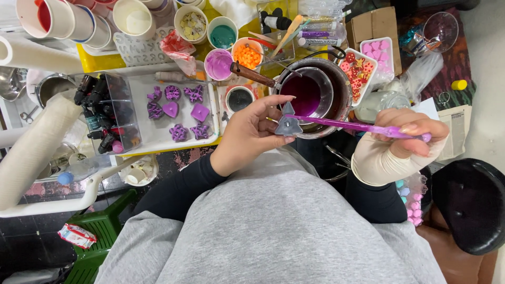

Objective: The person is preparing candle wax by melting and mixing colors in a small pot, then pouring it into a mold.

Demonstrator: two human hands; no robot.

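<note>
Above the lap of the person in the grey top, just off the near edge of the crowded worktable, the left hand (251, 132) pinches a small clear star-shaped mould (289, 125) between thumb and fingertips, fingers curled close around it. The right hand (410, 131), its wrist wrapped in a pale bandage, is closed on the end of a thin purple stick (342, 125), whose far tip reaches across to the mould. Directly behind the mould stands a metal pot (336, 89) with a smaller pan of dark purple liquid (307, 94) set inside it, its brown wooden handle (251, 74) pointing left; these leave almost no gap ahead of the hands, so the only free room is the narrow strip over the lap. Left of the pot, a white tray (210, 105) carries purple cast shapes (179, 113), a heart and stars among them, with a clear box of dark little bottles (105, 113) along its left side. Cups (223, 32) of teal, orange and purple stand further back, beside stacked white cups at the top left. Right of the pot, white trays hold red pieces (356, 71) and pink pieces (380, 52), near a brown cardboard box (373, 23). A small red-and-white packet (77, 235) lies on the floor at lower left by a green crate (100, 236), and a black stool seat (471, 205) sits to the right.
</note>
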